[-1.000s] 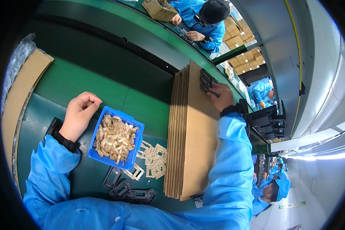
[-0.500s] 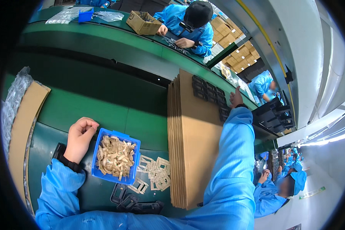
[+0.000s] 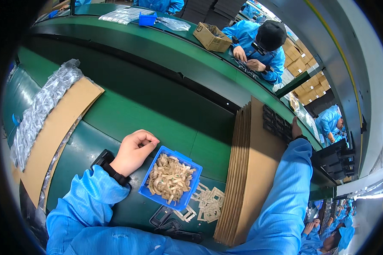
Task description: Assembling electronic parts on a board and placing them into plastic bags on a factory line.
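one grip i cannot tell — right hand (image 3: 296,128), beside black frames (image 3: 275,120) — while the left hand (image 3: 135,153) is pinched.

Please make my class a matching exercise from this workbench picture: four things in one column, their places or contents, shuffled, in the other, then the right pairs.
Column one
1. Blue bin
2. Left hand
3. Pale flat frames
4. Right hand

Column two
A. Lying loose between the bin and the cardboard stack
B. Beside the black parts that lie on the cardboard
C. Filled with curled pale strips
D. Just left of the bin, thumb and fingers drawn together

Right pairs: 1-C, 2-D, 3-A, 4-B
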A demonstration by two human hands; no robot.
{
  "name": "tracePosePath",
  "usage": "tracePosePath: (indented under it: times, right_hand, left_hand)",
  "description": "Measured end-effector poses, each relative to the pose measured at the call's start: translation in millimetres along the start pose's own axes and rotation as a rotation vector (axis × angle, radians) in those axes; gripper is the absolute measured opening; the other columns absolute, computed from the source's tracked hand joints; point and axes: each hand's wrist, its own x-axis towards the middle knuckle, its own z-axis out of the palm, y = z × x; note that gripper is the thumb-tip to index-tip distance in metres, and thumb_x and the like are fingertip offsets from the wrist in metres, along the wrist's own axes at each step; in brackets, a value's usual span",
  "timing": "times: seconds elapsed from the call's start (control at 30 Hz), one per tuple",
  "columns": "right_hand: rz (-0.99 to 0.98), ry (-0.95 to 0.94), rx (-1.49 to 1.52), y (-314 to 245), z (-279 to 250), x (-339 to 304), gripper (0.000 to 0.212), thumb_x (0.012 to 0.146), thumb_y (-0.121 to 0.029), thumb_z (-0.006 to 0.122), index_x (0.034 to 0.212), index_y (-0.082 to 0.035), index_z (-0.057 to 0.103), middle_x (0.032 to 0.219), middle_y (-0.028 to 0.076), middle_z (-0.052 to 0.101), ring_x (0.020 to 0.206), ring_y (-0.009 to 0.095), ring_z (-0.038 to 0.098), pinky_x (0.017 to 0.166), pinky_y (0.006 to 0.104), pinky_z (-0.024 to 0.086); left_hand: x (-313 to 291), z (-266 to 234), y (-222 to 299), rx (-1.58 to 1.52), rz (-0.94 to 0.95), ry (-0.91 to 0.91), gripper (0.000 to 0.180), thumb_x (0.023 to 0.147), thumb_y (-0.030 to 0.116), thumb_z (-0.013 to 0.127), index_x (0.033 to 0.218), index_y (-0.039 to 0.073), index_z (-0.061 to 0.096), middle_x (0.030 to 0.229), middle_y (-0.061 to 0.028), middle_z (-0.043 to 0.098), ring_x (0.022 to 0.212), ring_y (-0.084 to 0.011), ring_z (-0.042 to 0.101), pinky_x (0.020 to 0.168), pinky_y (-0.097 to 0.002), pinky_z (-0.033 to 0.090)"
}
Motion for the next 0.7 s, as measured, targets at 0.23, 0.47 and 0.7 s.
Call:
tracePosePath:
  times: [0.23,0.47,0.7]
  right_hand:
    - [-0.07,0.041,0.018,4.7,-7.1,-15.4,0.111,0.083,-0.09,0.02,0.14,-0.001,0.053,0.14,0.025,0.053,0.136,0.032,0.044,0.113,0.0381,0.029]
    - [0.315,-0.036,0.399,8.0,-23.2,-46.4,0.121,0.074,-0.096,0.025,0.153,-0.004,0.033,0.146,0.024,0.047,0.138,0.032,0.041,0.113,0.0569,0.022]
    - [0.406,-0.212,0.588,26.7,-26.0,-74.1,0.13,0.069,-0.1,0.03,0.143,0.006,0.043,0.073,0.0,0.044,0.058,0.014,0.034,0.054,0.0325,0.025]
  left_hand:
    - [2.5,0.7,-7.6,-0.132,0.016,0.002,0.007,0.092,0.001,0.062,0.093,-0.001,0.068,0.095,-0.0026,0.064,0.079,-0.0075,0.059,0.073,-0.0218,0.047]
    - [4.4,-2.1,-5.4,-0.139,-0.034,-0.008,0.007,0.093,0.003,0.063,0.092,-0.002,0.067,0.088,0.0004,0.063,0.075,-0.0038,0.055,0.069,-0.0197,0.045]
    - [1.4,-2.4,-11.0,-0.137,-0.01,0.018,0.007,0.092,0.003,0.061,0.094,-0.002,0.067,0.091,0.0,0.062,0.074,-0.004,0.055,0.067,-0.0195,0.044]
